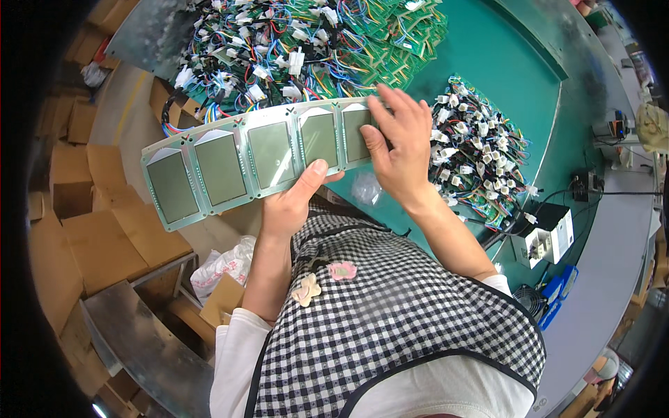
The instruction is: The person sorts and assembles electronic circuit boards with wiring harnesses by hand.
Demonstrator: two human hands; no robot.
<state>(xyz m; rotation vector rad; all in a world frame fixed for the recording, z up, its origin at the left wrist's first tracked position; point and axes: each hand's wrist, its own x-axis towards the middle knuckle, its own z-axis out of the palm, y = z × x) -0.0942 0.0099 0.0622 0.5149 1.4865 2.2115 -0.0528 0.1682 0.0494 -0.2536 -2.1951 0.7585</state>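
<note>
A long green circuit board panel [244, 160] with several grey LCD screens in a row is held up in front of my apron. My left hand [293, 198] grips its lower edge near the middle, thumb on the front and fingers mostly hidden behind. Over the panel's right end, my right hand [401, 143] has its fingers stretched out and slightly apart, with the thumb across the last screen. Behind the panel lies a large heap of green circuit boards [411, 45] with coloured wires and white connectors. A smaller pile of wired white connectors [477, 139] sits to the right.
The green bench mat [481, 42] extends under both piles. A crumpled clear plastic piece [366, 188] lies near my right wrist. At right are a white-and-black box [543, 237], black cables and a blue-framed fan [550, 299]. Open cardboard boxes [104, 237] crowd the left.
</note>
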